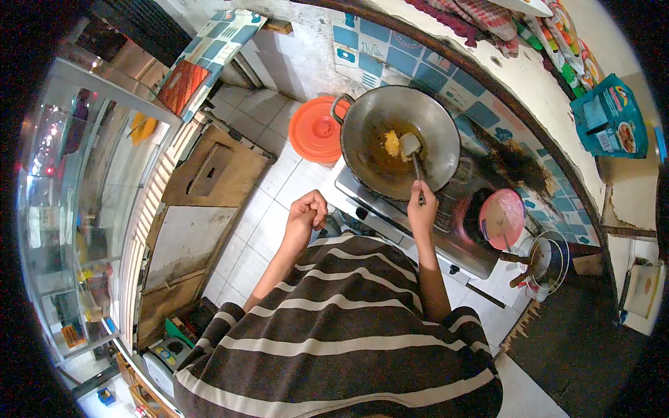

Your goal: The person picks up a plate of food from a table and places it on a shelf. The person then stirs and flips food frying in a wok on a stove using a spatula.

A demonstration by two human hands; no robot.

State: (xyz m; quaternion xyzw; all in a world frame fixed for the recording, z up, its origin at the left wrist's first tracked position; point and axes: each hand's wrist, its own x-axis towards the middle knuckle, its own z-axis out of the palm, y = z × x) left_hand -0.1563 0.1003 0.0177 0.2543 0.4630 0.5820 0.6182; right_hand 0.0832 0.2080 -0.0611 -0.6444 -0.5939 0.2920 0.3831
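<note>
My right hand (423, 203) grips the handle of a metal spatula (412, 145), whose flat head rests inside a large wok (439, 118). Beside the spatula head lies a yellow clump of food (391, 143) in a shallow pool of brownish oil. The wok sits on a gas stove (456, 244) and has a loop handle on either side. My left hand (309, 209) is held in front of my body with its fingers curled in, touching neither wok nor stove. Whether anything is inside those curled fingers is hidden.
An orange lidded bucket (317, 132) stands on the floor left of the wok. Right of the stove are a pink bowl (503, 217) and a wire strainer (547, 261). A teal pouch (610, 117) is on the ledge. A glass display case (83, 209) borders the left.
</note>
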